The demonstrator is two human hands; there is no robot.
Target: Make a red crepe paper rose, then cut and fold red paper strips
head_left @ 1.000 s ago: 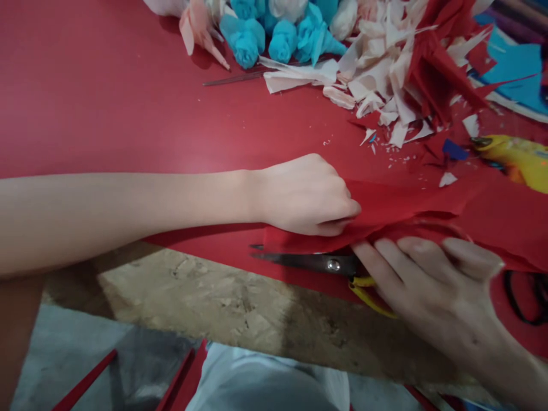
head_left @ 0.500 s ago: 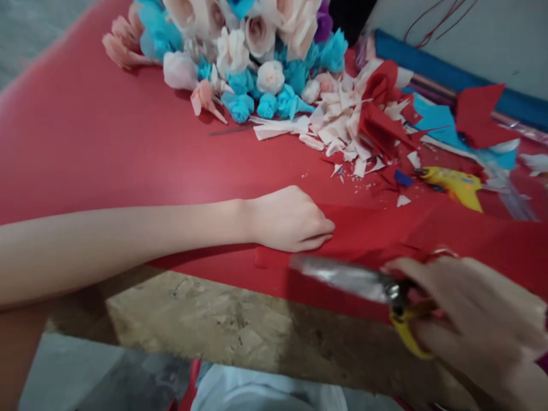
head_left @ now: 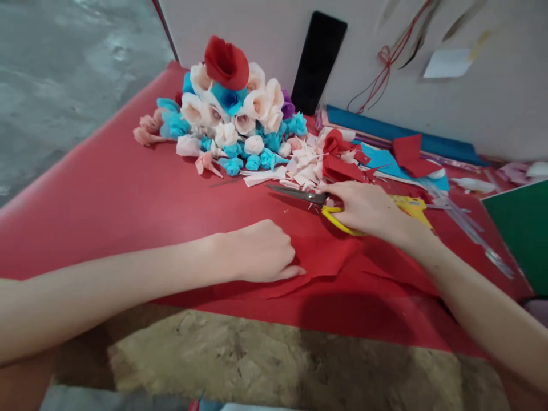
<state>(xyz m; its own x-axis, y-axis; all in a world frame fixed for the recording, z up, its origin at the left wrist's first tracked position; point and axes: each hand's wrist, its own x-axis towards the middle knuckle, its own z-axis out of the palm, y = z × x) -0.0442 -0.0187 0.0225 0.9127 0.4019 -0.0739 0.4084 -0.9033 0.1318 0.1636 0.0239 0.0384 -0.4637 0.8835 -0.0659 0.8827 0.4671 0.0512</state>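
My left hand (head_left: pixel 263 251) is curled with its knuckles up, resting on a sheet of red crepe paper (head_left: pixel 329 257) near the table's front edge. Its fingertips are tucked out of sight at the paper. My right hand (head_left: pixel 363 208) grips scissors (head_left: pixel 295 193) by their yellow handles, beyond the sheet. The dark blades look closed and point left, just in front of pale paper scraps (head_left: pixel 303 165). A yellow glue gun (head_left: pixel 413 208) lies partly hidden behind my right hand.
Paper flowers (head_left: pixel 231 134) in white, blue, red and pink are piled at the back of the red table (head_left: pixel 107 211). A black phone-like slab (head_left: pixel 319 63) leans on the wall. Blue paper (head_left: pixel 398 134) lies along the wall, and a green board (head_left: pixel 522 228) stands at right.
My right hand has carried the scissors up and away from the table's front edge, towards the scraps. My left hand stays on the red paper. The view has shifted, showing more wall.
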